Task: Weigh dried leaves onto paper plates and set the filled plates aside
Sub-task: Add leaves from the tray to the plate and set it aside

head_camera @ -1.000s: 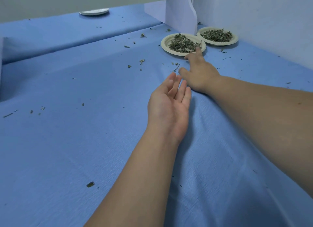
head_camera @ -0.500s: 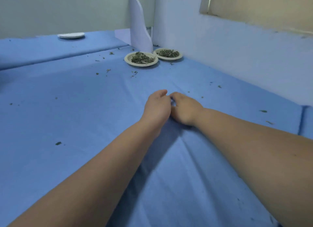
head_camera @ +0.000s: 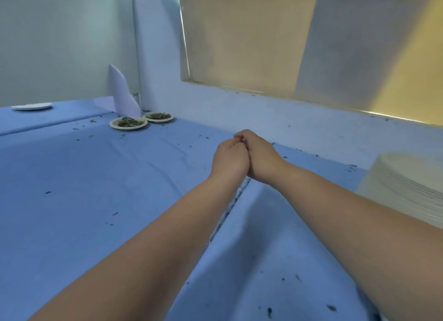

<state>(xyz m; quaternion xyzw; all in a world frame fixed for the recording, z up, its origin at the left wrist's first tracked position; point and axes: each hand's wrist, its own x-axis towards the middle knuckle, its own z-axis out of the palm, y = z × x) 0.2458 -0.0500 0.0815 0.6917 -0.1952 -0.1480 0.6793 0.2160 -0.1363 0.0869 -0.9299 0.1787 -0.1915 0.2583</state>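
My left hand [head_camera: 229, 162] and my right hand [head_camera: 261, 158] are pressed together above the blue cloth [head_camera: 96, 176] at mid-table, fingers curled shut against each other. Nothing shows between them. Two paper plates stand far off at the back left by the wall corner. The nearer plate [head_camera: 128, 128] holds a heap of dried leaves [head_camera: 129, 122]. The farther plate [head_camera: 158, 121] holds dried leaves [head_camera: 158, 116] too. Both hands are well apart from these plates.
A tall stack of empty paper plates [head_camera: 407, 188] stands at the right edge. One empty plate [head_camera: 32, 106] lies far back left. A curled white sheet [head_camera: 122, 93] leans in the corner. A seam [head_camera: 230, 210] runs under my forearms. Leaf crumbs dot the cloth.
My right hand drew back from the nearer filled plate, both hands met and closed together, and now they are lifted off the cloth. The view swung right and up, showing the plate stack.
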